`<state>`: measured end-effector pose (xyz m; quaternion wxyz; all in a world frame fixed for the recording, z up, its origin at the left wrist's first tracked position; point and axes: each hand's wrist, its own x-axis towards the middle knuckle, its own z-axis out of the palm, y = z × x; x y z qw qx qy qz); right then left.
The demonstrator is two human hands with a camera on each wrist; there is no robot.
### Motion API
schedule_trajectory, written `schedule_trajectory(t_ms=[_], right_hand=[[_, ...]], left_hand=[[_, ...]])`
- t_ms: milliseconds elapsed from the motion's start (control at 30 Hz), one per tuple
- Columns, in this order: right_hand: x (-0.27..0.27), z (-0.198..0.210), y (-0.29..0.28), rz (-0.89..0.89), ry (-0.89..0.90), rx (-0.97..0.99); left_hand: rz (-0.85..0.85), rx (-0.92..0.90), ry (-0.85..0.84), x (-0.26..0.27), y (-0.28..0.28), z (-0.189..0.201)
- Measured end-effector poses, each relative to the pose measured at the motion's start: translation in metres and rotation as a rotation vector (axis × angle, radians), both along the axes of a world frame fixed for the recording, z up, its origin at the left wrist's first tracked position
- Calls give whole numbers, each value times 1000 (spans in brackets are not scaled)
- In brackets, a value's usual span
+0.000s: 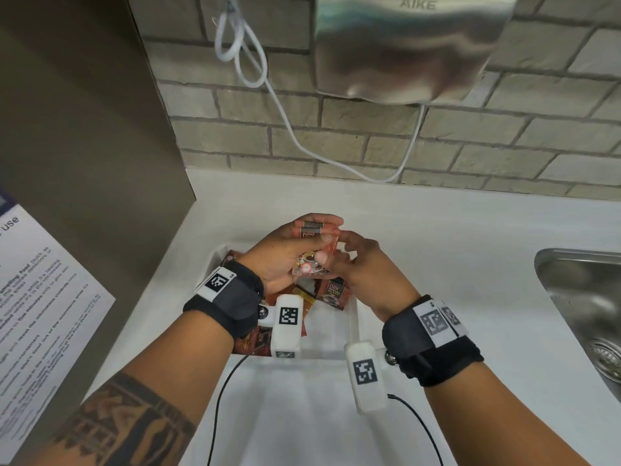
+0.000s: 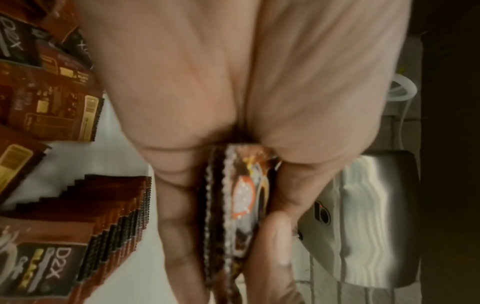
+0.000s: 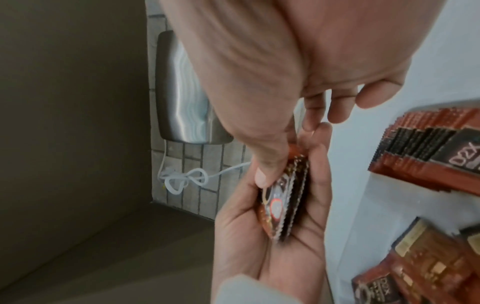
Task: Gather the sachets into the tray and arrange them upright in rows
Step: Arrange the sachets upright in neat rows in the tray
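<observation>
My left hand (image 1: 314, 245) grips a small stack of brown-and-red coffee sachets (image 1: 311, 232) on edge between thumb and fingers, held above the white tray (image 1: 353, 319). My right hand (image 1: 344, 245) meets it from the right; its thumb and fingertips pinch the stack's upper end (image 3: 283, 197). The left wrist view shows the stack (image 2: 233, 205) edge-on between the thumb (image 2: 278, 236) and the fingers. In the tray a row of upright sachets (image 2: 116, 216) stands along one side, also seen as the row (image 3: 420, 148). Loose sachets (image 1: 336, 292) lie flat beneath my hands.
The tray sits on a white counter beside a brown cabinet side (image 1: 84, 129) with a printed notice (image 1: 33, 297). A steel hand dryer (image 1: 403, 45) and its looped white cable (image 1: 285, 112) hang on the brick wall. A steel sink (image 1: 588, 314) lies at right.
</observation>
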<state>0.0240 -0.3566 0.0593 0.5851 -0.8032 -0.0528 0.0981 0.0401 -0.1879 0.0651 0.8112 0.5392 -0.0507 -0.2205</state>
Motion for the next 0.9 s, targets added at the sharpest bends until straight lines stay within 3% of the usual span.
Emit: schedule_trajectory(t_ms=[67, 167, 400, 733, 900], right_hand=[[2, 1, -2, -96, -21, -114], [5, 11, -6, -172, -98, -43], [14, 21, -9, -14, -59, 22], [21, 27, -17, -3, -30, -11], [21, 28, -16, 40, -99, -96]], left_hand=[[2, 53, -18, -1, 1, -2], [-10, 69, -50, -5, 3, -2], [-50, 190, -101, -4, 4, -13], [-106, 279, -196, -1, 9, -20], [-71, 472, -312, 1, 8, -23]])
